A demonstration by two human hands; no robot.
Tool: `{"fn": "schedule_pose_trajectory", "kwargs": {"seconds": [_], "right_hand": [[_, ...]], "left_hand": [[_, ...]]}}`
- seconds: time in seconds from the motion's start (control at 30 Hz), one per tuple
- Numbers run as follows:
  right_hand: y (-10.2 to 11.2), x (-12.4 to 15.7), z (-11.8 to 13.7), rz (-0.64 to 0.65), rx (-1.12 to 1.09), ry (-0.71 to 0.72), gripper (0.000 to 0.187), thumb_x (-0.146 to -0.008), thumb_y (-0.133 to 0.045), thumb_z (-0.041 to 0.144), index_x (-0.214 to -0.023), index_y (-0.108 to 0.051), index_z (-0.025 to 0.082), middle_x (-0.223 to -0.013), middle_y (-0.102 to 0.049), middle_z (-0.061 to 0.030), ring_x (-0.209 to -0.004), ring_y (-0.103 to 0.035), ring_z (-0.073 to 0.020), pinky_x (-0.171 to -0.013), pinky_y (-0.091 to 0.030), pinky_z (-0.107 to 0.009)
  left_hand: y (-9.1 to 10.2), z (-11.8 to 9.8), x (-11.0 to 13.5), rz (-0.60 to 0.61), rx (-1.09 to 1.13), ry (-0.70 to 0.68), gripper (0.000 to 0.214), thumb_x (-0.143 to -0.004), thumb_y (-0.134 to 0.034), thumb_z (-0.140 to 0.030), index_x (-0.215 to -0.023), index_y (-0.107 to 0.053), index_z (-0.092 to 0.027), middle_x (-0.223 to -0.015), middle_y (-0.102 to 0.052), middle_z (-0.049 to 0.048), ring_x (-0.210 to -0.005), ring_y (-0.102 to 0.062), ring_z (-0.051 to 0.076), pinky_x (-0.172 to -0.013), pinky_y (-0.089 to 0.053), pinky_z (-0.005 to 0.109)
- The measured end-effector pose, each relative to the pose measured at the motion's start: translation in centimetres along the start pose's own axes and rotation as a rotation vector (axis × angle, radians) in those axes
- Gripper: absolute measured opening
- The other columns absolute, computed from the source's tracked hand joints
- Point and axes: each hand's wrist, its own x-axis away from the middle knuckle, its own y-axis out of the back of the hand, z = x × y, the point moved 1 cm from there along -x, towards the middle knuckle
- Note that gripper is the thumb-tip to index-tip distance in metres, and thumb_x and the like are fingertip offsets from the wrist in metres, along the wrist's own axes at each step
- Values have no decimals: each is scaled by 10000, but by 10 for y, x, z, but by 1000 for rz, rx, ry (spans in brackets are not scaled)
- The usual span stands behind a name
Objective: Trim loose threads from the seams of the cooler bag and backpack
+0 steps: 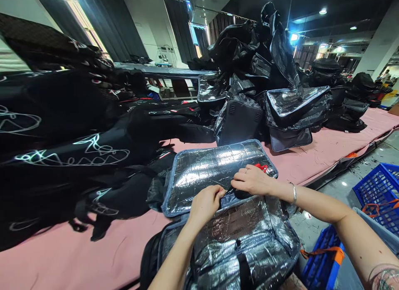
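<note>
The open silver-lined bag [230,236] lies at the lower centre of the frame, its flap [215,169] opened away toward the upper frame, long axis left to right. The left hand [205,205] is curled, pinching the flap's near edge. The right hand [252,180] rests beside it, fingers bent on the foil.

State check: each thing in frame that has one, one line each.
Insulated bag: open, foil lining showing.
Bag lid: flipped back flat on the pink table.
Left hand: fingers pinched at the lid's hinge edge.
Right hand: resting on the lid, fingers curled.
Bag pile: stacked, several lids open.
Blue crate: upright on the floor.
</note>
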Motion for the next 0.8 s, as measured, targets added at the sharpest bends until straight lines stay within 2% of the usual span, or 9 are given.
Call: {"fn": "schedule_pose_trajectory", "kwargs": {"seconds": [0.27, 0.43, 0.53, 0.67, 0.73, 0.8], "right_hand": [[-1, -14, -20, 112, -155, 80, 95, -877, -494, 254, -847, -557, 189, -823, -571, -12, -745, -462, -163, -580, -256, -294], [-20, -17, -34, 170, -410, 104, 164, -862, -523, 311, -918, -580, 167, -854, -592, -44, -776, -496, -170, -618, -322, -273], [-26, -16, -37, 166, -583, 58, 201, -857, -534, 333, -944, -580, 158, -840, -597, -44, -785, -514, -168, -667, -365, -261], [-21, -3, -46, 75, -761, -188, 165, -824, -573, 281, -931, -591, 156, -888, -609, -46, -823, -527, -164, -731, -388, -261], [-16, 13, -56, -18, -874, -438, 207, -747, -653, 276, -920, -599, 177, -918, -610, -20, -846, -527, -158, -751, -388, -254], [-13, 37, -68, -133, -930, -753, 238, -667, -706, 277, -858, -603, 179, -860, -602, 11, -813, -523, -152, -731, -384, -246]], "left_hand": [[0, -1, 2, 22, -2, 2, 272, -824, -327, -286, -758, -578, -205, -856, -671, 62, -784, -591, 208, -649, -374, 280], [1, -1, 3, 30, -1, 0, 275, -827, -318, -303, -757, -568, -211, -849, -666, 55, -785, -587, 207, -656, -378, 282], [1, 0, 3, 26, 5, -6, 282, -828, -310, -328, -759, -559, -213, -844, -660, 51, -787, -585, 206, -661, -387, 285], [2, 3, 4, 7, 11, -21, 318, -835, -281, -369, -749, -544, -212, -821, -651, 54, -801, -583, 216, -682, -401, 301], [1, 6, 6, -25, 14, -41, 330, -837, -280, -387, -746, -546, -212, -815, -648, 55, -809, -581, 218, -695, -408, 309], [-1, 10, 11, -107, 29, -98, 322, -838, -310, -405, -751, -556, -216, -798, -646, 46, -795, -578, 208, -699, -415, 304]]}}
